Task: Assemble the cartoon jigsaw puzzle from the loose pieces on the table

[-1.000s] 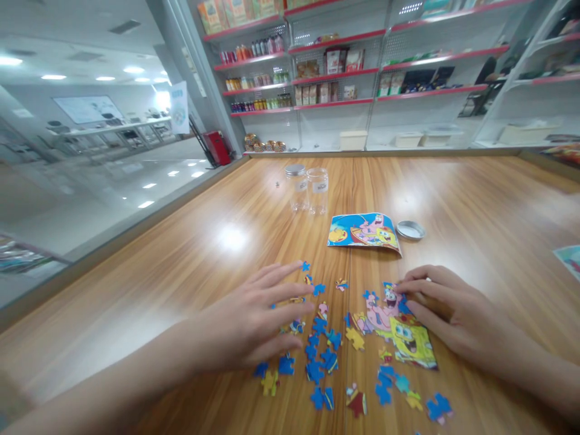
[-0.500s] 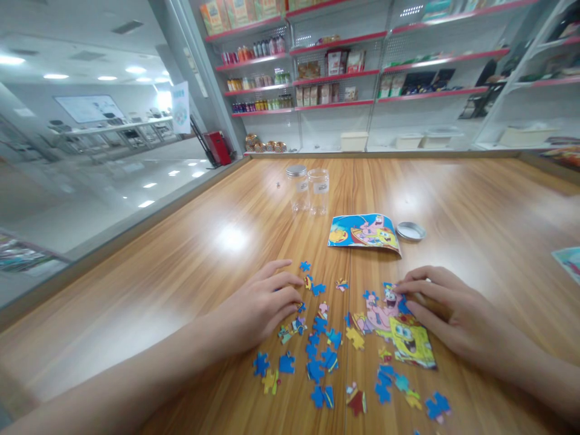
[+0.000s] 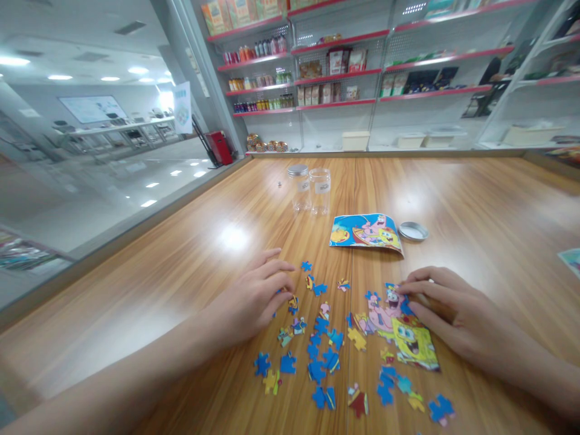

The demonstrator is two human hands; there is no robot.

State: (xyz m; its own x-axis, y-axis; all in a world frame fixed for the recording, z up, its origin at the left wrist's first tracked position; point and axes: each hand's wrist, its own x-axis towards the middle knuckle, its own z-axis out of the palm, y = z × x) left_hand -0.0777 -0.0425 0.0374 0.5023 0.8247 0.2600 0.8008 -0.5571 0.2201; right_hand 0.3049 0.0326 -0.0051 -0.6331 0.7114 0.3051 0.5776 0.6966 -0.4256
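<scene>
A partly assembled jigsaw puzzle (image 3: 412,342), with a yellow and a pink cartoon figure, lies on the table at right. My right hand (image 3: 457,308) has its thumb and fingertips closed on the puzzle's upper right edge, over a blue part. On the left, my left hand (image 3: 256,293) hovers low or rests over the table, fingers stretched and apart. Near its fingertips is a small puzzle piece (image 3: 293,304); bits of blue show beneath the fingers. Several loose blue pieces (image 3: 316,370) are scattered between the hands, along with a yellow piece (image 3: 357,339) and a dark red piece (image 3: 359,402).
Beyond the pieces lies a picture sheet (image 3: 366,232) with a curled edge, beside a metal lid (image 3: 413,231). Farther back stand a lidded clear jar (image 3: 299,190) and a lidless one (image 3: 320,193). Stocked shelves (image 3: 338,72) stand behind the wooden table (image 3: 181,260).
My left hand has moved slightly left, uncovering more of the small piece by its fingertips. My right hand stays at the puzzle's edge.
</scene>
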